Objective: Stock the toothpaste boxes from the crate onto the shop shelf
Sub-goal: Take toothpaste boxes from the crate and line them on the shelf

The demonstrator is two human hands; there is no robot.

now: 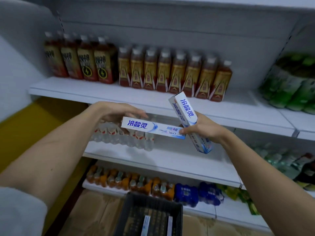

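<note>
Two white-and-blue toothpaste boxes are up in front of the shelves. One toothpaste box [151,128] lies level; my left hand [117,112] grips its left end from behind, and my right thumb touches its right end. A second toothpaste box [185,110] stands tilted, top leaning left, with my right hand [202,129] shut around its middle. Below, the black crate [153,201] sits on the floor with two more boxes [145,225] lying in it. The white shelf [105,95] above my hands has bare front space.
Brown drink bottles [170,72] line the back of the upper shelf, with green bottles [293,86] at the right. Water bottles [122,135] stand on the middle shelf behind the level box. Orange and blue packs [185,193] fill the bottom shelf. A yellow wall panel [34,121] stands at the left.
</note>
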